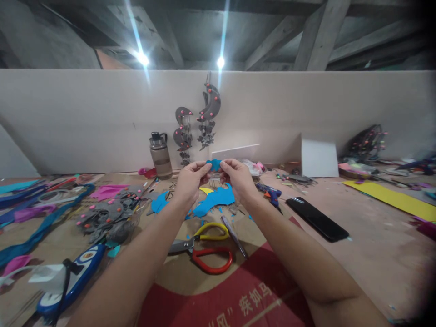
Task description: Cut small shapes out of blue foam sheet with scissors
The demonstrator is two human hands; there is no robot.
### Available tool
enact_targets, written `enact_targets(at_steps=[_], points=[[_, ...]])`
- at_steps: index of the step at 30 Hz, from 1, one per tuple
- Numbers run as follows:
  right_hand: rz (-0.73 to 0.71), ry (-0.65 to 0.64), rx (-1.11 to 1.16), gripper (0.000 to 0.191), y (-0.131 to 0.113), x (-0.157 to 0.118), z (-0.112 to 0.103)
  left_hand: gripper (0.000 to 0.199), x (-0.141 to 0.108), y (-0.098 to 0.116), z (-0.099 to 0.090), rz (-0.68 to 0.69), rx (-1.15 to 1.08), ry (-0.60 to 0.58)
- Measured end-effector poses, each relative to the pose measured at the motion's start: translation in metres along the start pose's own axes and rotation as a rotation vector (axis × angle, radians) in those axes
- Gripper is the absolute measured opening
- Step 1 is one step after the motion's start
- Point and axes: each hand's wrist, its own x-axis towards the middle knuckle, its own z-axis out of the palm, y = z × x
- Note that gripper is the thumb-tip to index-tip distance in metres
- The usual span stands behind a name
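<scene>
Between my two hands a small blue cut-out piece (215,164) is stretched above the work surface, its exact shape hard to make out. My left hand (191,180) pinches its left end between thumb and fingers. The right end is pinched in my right hand (239,178). Below them lie larger blue scraps (214,201) with small blue bits around them and a yellow piece (206,190). Closer to me, scissors (213,261) with one yellow and one red handle rest on the cardboard (190,284). A pen (234,236) lies beside the handles.
A grey moon ornament pile (111,211) and blue strips (44,227) lie left. The bottle (161,156) stands at the back under hanging moon ornaments (209,109). A glue gun (271,193), phone (316,219) and yellow sheet (395,200) are on the right.
</scene>
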Motion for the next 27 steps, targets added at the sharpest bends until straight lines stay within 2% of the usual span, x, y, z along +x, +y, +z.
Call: enact_targets(at_steps=[6, 9, 13, 19, 27], points=[[-0.036, -0.065, -0.078, 0.032, 0.0016, -0.0012, 0.0010, 0.038, 0.0015, -0.0020, -0.0025, 0.021, 0.044, -0.037], [-0.043, -0.091, -0.052, 0.035, 0.0003, -0.0023, 0.0030, 0.037, 0.0022, -0.0023, -0.0027, 0.028, 0.016, -0.010], [-0.025, -0.095, -0.021, 0.037, -0.0013, -0.0038, 0.0058, 0.036, 0.0023, -0.0029, -0.0018, 0.048, 0.000, 0.001], [-0.063, -0.077, -0.068, 0.025, -0.0008, -0.0050, 0.0048, 0.035, -0.0017, -0.0013, 0.0018, 0.053, 0.023, -0.031], [-0.031, -0.067, -0.027, 0.024, 0.0001, -0.0037, 0.0051, 0.029, -0.0017, -0.0031, 0.0020, 0.079, 0.039, -0.044]])
